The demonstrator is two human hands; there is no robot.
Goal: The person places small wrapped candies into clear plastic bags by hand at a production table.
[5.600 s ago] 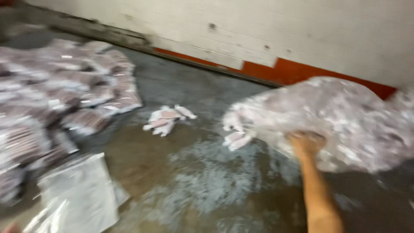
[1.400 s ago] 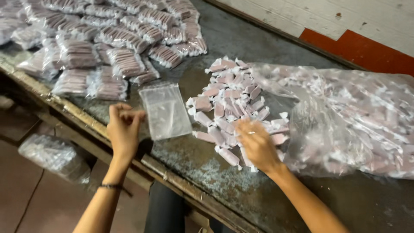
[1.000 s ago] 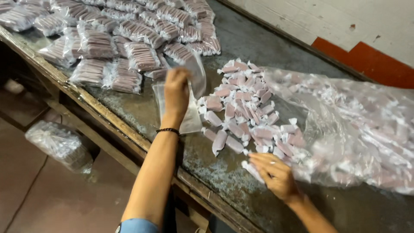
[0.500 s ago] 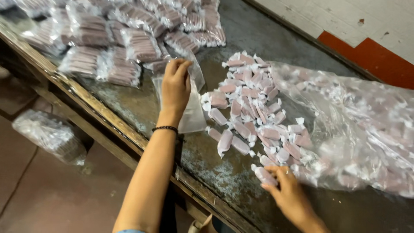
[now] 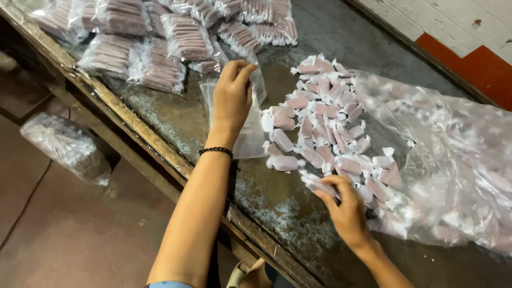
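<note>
**Both hands busy among the pink sweets**

Far left, packed bags of sweets sit stacked on the table. The left hand pinches the top edge of a small clear bag, which lies flat beside the loose pile of wrapped sweets. The right hand closes its grip on a sweet at the pile's near edge. Rightmost, a big plastic sack sprawls open.

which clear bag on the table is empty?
The small flat clear bag under the left hand, pinched at its top edge. The packs behind it are filled with pink candies, and the big bag on the right holds loose ones.
</note>
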